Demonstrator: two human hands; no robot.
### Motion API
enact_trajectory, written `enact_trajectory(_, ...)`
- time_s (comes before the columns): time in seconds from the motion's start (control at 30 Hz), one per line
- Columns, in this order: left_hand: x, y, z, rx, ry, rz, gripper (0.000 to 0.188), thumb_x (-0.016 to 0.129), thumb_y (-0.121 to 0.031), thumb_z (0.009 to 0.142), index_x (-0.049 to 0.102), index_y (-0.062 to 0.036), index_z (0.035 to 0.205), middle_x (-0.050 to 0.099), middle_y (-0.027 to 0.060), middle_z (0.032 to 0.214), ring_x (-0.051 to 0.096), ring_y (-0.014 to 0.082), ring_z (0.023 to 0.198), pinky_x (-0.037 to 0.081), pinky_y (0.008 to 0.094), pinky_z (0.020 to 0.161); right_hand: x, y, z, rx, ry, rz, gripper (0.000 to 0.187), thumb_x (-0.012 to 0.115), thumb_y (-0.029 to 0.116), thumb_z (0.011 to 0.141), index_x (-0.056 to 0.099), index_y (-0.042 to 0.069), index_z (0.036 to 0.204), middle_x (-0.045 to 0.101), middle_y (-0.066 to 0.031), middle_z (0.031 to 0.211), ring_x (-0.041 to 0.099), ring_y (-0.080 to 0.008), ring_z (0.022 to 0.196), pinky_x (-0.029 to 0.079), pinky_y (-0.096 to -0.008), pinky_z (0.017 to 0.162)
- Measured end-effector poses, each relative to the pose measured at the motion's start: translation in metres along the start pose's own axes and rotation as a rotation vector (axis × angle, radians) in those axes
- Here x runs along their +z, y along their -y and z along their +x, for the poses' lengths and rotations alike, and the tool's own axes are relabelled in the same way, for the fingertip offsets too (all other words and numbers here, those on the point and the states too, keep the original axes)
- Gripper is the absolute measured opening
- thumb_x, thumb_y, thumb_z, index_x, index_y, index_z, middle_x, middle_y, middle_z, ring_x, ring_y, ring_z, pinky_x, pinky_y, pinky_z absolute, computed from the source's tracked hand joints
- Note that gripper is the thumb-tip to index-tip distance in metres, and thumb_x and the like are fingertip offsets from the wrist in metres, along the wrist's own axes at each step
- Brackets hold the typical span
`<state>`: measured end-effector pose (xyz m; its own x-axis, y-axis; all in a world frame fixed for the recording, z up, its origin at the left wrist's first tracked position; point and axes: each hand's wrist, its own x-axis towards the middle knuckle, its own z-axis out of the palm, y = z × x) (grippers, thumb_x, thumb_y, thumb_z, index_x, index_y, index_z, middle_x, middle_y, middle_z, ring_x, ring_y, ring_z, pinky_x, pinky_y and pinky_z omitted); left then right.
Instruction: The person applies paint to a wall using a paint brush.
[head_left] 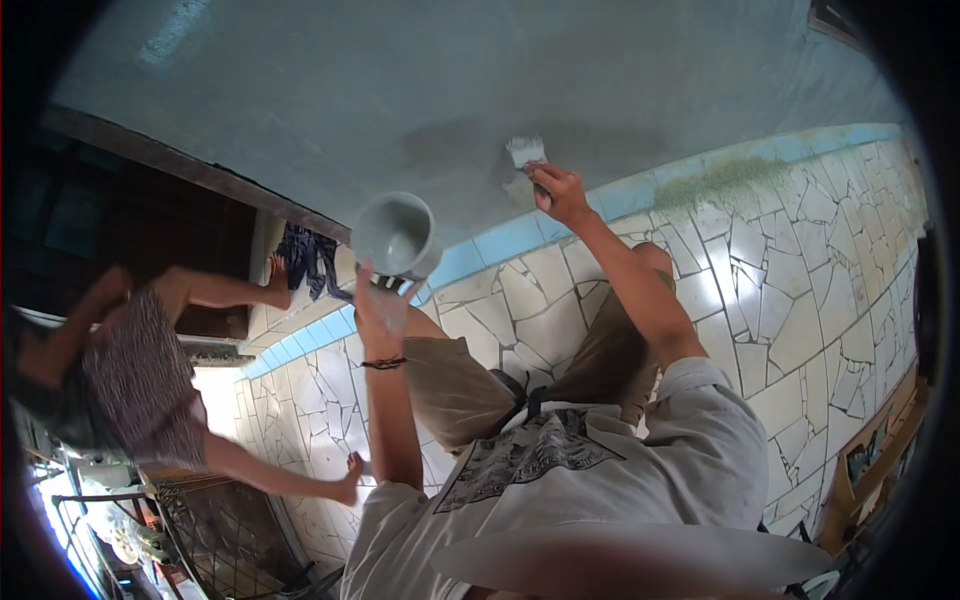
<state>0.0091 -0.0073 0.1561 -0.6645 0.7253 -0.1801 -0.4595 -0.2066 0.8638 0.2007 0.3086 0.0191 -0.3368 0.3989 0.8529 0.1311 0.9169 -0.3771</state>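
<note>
My left hand is closed on a light grey plastic bucket, held up off the floor in front of the wall. The bucket's mouth faces up toward me; I cannot make out its contents. My right hand grips the handle of a paintbrush with wide, pale bristles. Those bristles are against the grey wall, or very near it. Darker, damp-looking patches spread on the wall around the brush, with a paler patch just below it.
Light blue tiles edge the wall's base above a broken-tile floor. At left, another person has one foot up on a step by a dark doorway. Dark cloth lies on the step. A wooden piece stands lower right.
</note>
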Motion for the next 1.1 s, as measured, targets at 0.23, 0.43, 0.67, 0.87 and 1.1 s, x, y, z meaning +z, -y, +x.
enact_trajectory(0.23, 0.056, -0.054, 0.023, 0.093, 0.207, 0.080, 0.079, 0.058, -0.051, 0.094, 0.031, -0.0099, 0.157, 0.035, 0.0180, 0.158, 0.037, 0.0404, 0.144, 0.037, 0.0659, 0.113, -0.051, 0.051, 0.145, 0.172, -0.679, 0.290, 0.023, 0.084, -0.005, 0.078, 0.061, -0.001, 0.080, 0.075, -0.0118, 0.099, 0.074, -0.0196, 0.091, 0.061, -0.0315, 0.069)
enact_trajectory(0.43, 0.054, -0.019, 0.041, 0.167, 0.354, -0.042, 0.074, 0.056, -0.046, 0.095, 0.036, -0.0076, 0.155, 0.044, 0.0150, 0.154, 0.044, 0.0360, 0.141, 0.042, 0.0611, 0.111, 0.011, 0.032, 0.148, 0.309, -1.015, 0.654, 0.020, 0.087, 0.002, 0.077, 0.069, -0.003, 0.084, 0.070, -0.0089, 0.097, 0.069, -0.0151, 0.086, 0.059, -0.0287, 0.074)
enact_trajectory(0.67, -0.021, 0.012, 0.030, 0.117, 0.218, 0.021, 0.081, 0.054, -0.052, 0.093, 0.027, -0.0151, 0.160, 0.023, 0.0176, 0.164, 0.022, 0.0457, 0.151, 0.024, 0.0763, 0.115, 0.129, -0.008, -0.037, 0.701, -1.210, 0.879, 0.041, 0.083, 0.000, 0.082, 0.044, 0.002, 0.093, 0.058, -0.0110, 0.102, 0.067, -0.0232, 0.095, 0.067, -0.0467, 0.084)
enact_trajectory(0.87, -0.022, 0.002, 0.023, -0.086, 0.276, -0.165, 0.087, 0.059, -0.053, 0.090, 0.025, -0.0139, 0.160, 0.020, 0.0175, 0.163, 0.021, 0.0460, 0.150, 0.025, 0.0782, 0.113, 0.173, -0.035, -0.146, 0.958, -1.272, 0.636, 0.035, 0.083, -0.001, 0.081, 0.048, 0.000, 0.087, 0.061, -0.0104, 0.096, 0.066, -0.0218, 0.086, 0.065, -0.0440, 0.079)
enact_trajectory(1.1, -0.035, -0.002, 0.006, -0.023, 0.282, -0.166, 0.086, 0.060, -0.051, 0.091, 0.023, -0.0158, 0.161, 0.020, 0.0165, 0.164, 0.020, 0.0442, 0.152, 0.023, 0.0760, 0.116, 0.175, -0.049, -0.194, 1.119, -1.247, -0.041, 0.033, 0.087, 0.003, 0.071, 0.054, 0.001, 0.073, 0.061, -0.0054, 0.071, 0.057, -0.0150, 0.066, 0.048, -0.0319, 0.056)
